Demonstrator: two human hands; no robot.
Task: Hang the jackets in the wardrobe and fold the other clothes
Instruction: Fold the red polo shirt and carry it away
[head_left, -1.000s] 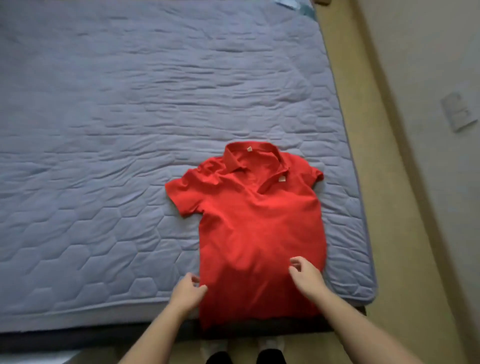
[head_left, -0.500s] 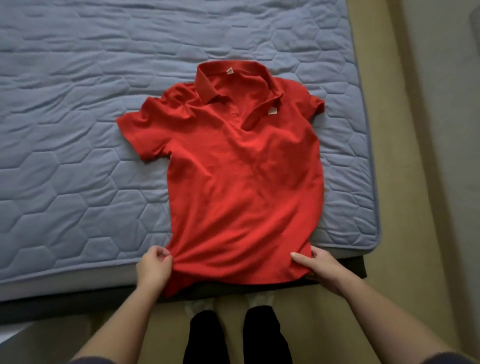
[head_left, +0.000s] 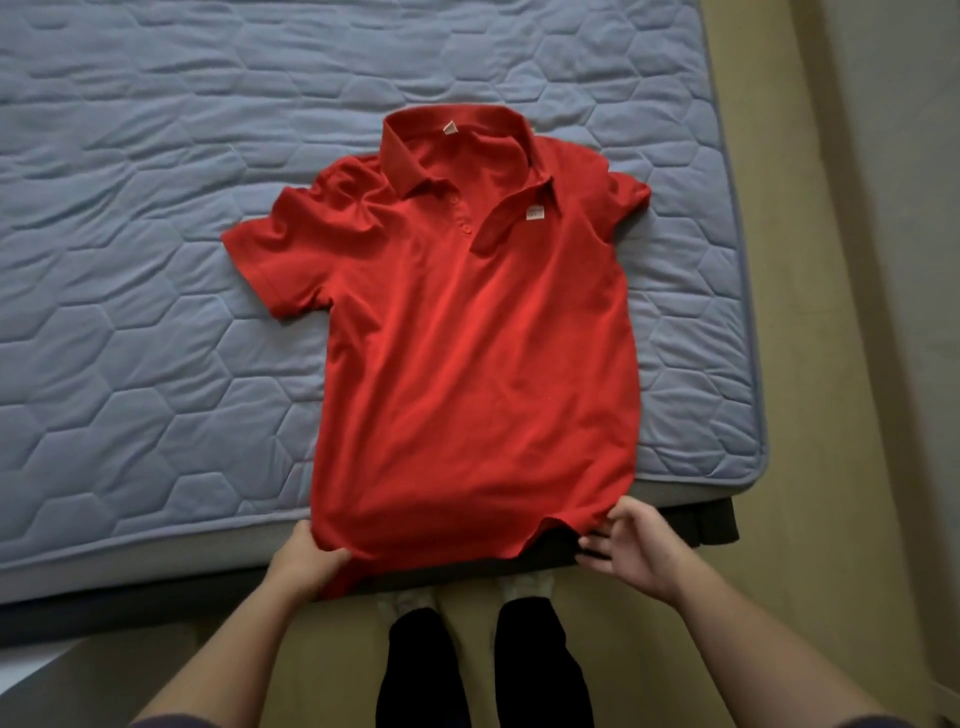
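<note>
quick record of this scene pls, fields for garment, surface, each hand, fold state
garment: red polo shirt, spread flat, front up, collar away from the person
surface: blue quilted bed cover; the shirt's hem hangs over the near edge
left hand: grips the left hem corner
right hand: at the right hem corner, grip unclear
fold state: not yet folded

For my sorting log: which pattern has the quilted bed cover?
Stitched hexagons on the plain grey-blue mattress pad, clearest in the head view.
</note>
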